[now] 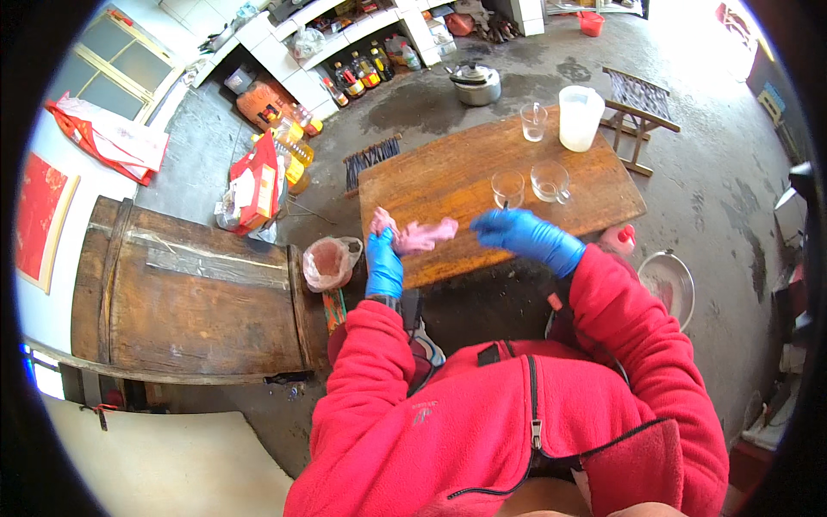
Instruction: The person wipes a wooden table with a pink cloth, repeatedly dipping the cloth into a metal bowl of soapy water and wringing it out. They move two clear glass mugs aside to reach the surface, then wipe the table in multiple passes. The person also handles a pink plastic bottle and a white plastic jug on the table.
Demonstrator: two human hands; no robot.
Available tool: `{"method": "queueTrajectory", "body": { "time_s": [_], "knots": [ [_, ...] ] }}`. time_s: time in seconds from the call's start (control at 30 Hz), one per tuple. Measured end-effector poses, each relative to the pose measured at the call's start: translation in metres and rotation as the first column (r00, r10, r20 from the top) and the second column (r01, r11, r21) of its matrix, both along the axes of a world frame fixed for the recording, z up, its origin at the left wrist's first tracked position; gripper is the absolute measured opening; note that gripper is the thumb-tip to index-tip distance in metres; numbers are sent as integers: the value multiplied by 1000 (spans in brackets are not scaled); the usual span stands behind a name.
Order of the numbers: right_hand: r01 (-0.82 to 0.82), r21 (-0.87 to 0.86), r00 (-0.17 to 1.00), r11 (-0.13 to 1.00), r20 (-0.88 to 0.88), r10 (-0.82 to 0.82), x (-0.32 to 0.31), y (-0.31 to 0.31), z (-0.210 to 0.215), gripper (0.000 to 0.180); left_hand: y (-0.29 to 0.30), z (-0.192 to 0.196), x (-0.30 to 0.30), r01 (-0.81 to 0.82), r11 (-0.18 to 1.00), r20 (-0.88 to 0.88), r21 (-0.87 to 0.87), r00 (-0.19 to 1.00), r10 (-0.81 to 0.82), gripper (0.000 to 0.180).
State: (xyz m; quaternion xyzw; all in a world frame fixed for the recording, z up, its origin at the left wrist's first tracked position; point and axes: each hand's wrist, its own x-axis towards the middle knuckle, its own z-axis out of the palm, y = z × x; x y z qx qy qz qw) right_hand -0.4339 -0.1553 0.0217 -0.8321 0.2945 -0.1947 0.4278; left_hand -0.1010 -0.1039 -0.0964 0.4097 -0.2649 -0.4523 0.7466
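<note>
Far left, a red-and-white bag [112, 142] hangs by the window, and below it stands a big brown wooden board [207, 323], scuffed and bound with strips. Next along, another red-and-white bag [256, 185] sits on the floor beside bottles of yellow oil [295, 155], and then comes a bin [329, 264] lined with thin plastic. Now the person's left hand [385, 263], in a blue glove, at the near left edge of the wooden table [422, 185]: fingers closed firmly round a crumpled pink cloth [428, 234]! One end pokes up above the fist, the rest trails rightward over the tabletop. Behind, on the floor, a silvery lidded pot [476, 84]. Across to the right hand [527, 237], blue-gloved too, over the table's near side, fingers pointing left toward the cloth but well apart from it. A clear glass [508, 185] is right there beyond the fingers; whether they grip anything, one cannot tell. A glass mug [550, 181] stands just beside that, a taller mug [534, 122] farther back, and near the far right corner a whitish pitcher [581, 118]. Rightmost, on the floor, a round metal basin [670, 289].
</note>
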Motion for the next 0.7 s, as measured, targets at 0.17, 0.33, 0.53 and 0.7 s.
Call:
{"method": "queueTrajectory", "body": {
  "time_s": [0.17, 0.33, 0.53, 0.7],
  "knots": [
    [220, 212, 856, 952, 427, -292, -130, 2, 63, 31, 21, 17, 29, 224, 963, 24, -153, 975, -223, 11],
    [714, 58, 649, 698, 320, -690, -308, 68, 96, 28, 12, -16, 58, 174, 975, -303, 139, 945, -125, 5],
    [951, 214, 189, 221, 161, -969, -430, 178, 21, 17, -2, -26, 55, 138, 976, -299, 169, 951, -82, 15],
    [890, 448, 70, 83, 46, -996, -432, 235, -84, 10, 3, -30, 43, 130, 961, -241, 243, 968, -70, 22]
  ]
}}
